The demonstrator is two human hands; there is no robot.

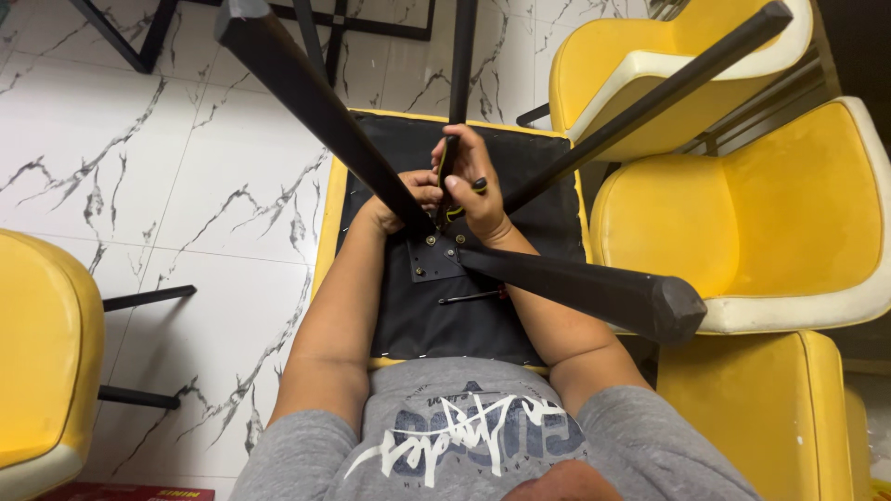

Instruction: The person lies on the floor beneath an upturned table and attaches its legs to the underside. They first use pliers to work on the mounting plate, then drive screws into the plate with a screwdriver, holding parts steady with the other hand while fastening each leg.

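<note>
An upturned yellow chair (327, 243) lies in front of me, its black underside (445, 315) facing up and its black legs (306, 93) sticking toward the camera. My right hand (478, 186) is closed around a black-handled tool with yellow marks, held upright near the square metal mounting plate (434, 258) where the legs meet. My left hand (408, 195) is partly hidden behind a leg and presses against the leg base beside that tool. A thin black tool (471, 297) lies loose on the underside, just below the plate.
Yellow chairs stand around: two at the right (789, 213), one at top right (640, 65), one at the left edge (42, 353). Black table legs (121, 37) cross the white marbled floor (176, 167) at the top.
</note>
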